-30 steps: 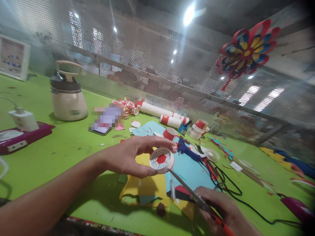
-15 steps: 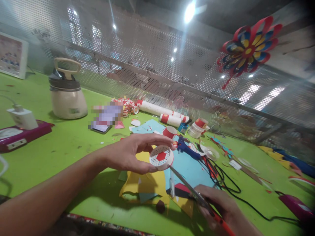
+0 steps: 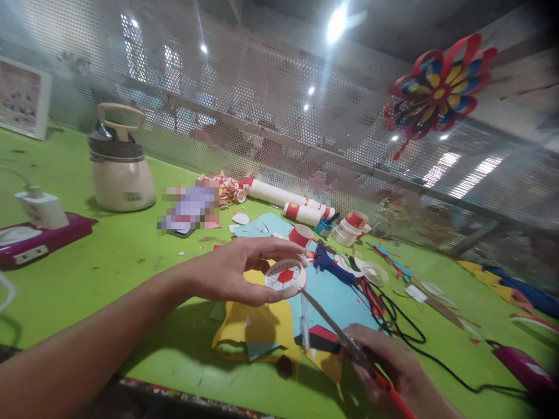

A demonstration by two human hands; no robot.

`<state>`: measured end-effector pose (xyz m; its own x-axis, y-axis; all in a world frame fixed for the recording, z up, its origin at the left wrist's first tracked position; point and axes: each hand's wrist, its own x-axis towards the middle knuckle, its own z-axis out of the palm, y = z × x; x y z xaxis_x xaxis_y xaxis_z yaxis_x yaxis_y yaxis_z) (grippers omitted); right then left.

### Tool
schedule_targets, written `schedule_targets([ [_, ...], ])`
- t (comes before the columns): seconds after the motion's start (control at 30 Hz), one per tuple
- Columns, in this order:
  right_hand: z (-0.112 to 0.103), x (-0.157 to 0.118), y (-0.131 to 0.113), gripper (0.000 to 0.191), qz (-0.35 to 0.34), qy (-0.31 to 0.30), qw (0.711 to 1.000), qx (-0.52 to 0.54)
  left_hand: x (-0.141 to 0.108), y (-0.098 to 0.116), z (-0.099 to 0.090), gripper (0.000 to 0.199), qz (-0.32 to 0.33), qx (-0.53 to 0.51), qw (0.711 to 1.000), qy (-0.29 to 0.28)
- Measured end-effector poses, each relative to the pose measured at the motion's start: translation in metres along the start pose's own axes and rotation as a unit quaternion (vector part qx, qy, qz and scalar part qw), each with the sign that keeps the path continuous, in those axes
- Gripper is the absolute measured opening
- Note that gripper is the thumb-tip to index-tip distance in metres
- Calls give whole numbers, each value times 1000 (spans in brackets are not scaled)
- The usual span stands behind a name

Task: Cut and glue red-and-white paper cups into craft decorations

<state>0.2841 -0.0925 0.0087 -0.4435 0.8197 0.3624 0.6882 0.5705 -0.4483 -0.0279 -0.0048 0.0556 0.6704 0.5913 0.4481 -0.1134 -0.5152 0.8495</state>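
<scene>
Between its thumb and fingers, my left hand (image 3: 238, 270) pinches a small round white paper piece (image 3: 286, 277) with a red hexagon and dots on its face. My right hand (image 3: 384, 361) is closed around red-handled scissors (image 3: 356, 351) at the lower right. The scissor tips touch or almost touch the lower right rim of the round piece. Below the hands lie yellow paper (image 3: 257, 329) and light blue paper (image 3: 340, 299), with a white pen-like tool (image 3: 305, 326) on them.
Behind the hands are a blue glue gun (image 3: 334, 265), a red and white cup piece (image 3: 301, 234), white tubes (image 3: 283, 195) and stacked cups (image 3: 350, 227). A phone (image 3: 192, 209), a kettle-like container (image 3: 122, 174) and a power strip (image 3: 48, 238) are left. Black cable (image 3: 437, 355) runs right.
The round piece has tilted slightly in my left hand, so its raised rim shows more around the face. My right hand and the scissors have barely moved.
</scene>
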Motion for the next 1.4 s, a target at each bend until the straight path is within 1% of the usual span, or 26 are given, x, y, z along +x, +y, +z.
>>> schedule_targets([
  [0.07, 1, -1, 1, 37, 11, -9, 1000, -9, 0, 0, 0, 47, -2, 4, 1000, 0],
  [0.13, 2, -2, 1, 38, 16, -19, 1000, -13, 1, 0, -1, 47, -9, 17, 1000, -1],
  [0.3, 1, 0, -2, 33, 12, -13, 1000, 13, 1, 3, -1, 44, -27, 41, 999, -9],
  [0.43, 0, 2, -6, 23, 21, -50, 998, 27, 1, 4, -1, 41, -25, 41, 999, -14],
  [0.53, 1, 2, -5, 23, 15, -38, 999, 21, 1, 5, -1, 41, -25, 39, 999, -13],
  [0.7, 3, 0, 0, 27, -7, -40, 999, 16, 2, 6, 0, 42, -34, 31, 999, -9],
  [0.8, 3, -1, 0, 35, -29, -17, 999, 6, 3, 6, 0, 43, -35, 32, 999, -6],
  [0.9, 2, -2, -2, 42, -29, -18, 999, -6, 2, 5, 0, 44, -27, 37, 999, -6],
  [1.03, 3, -3, -1, 37, -26, -29, 999, -21, 1, 5, 0, 44, -17, 40, 999, -8],
  [1.17, 5, -3, 5, 30, -30, -44, 998, -16, 1, 5, 0, 45, -15, 47, 999, -7],
  [1.3, 9, -7, 12, 26, -60, -4, 997, -44, 2, 5, -1, 46, -8, 49, 999, -10],
  [1.4, 9, -5, 8, 27, -65, 5, 995, -69, 2, 5, -1, 46, -8, 52, 999, -12],
])
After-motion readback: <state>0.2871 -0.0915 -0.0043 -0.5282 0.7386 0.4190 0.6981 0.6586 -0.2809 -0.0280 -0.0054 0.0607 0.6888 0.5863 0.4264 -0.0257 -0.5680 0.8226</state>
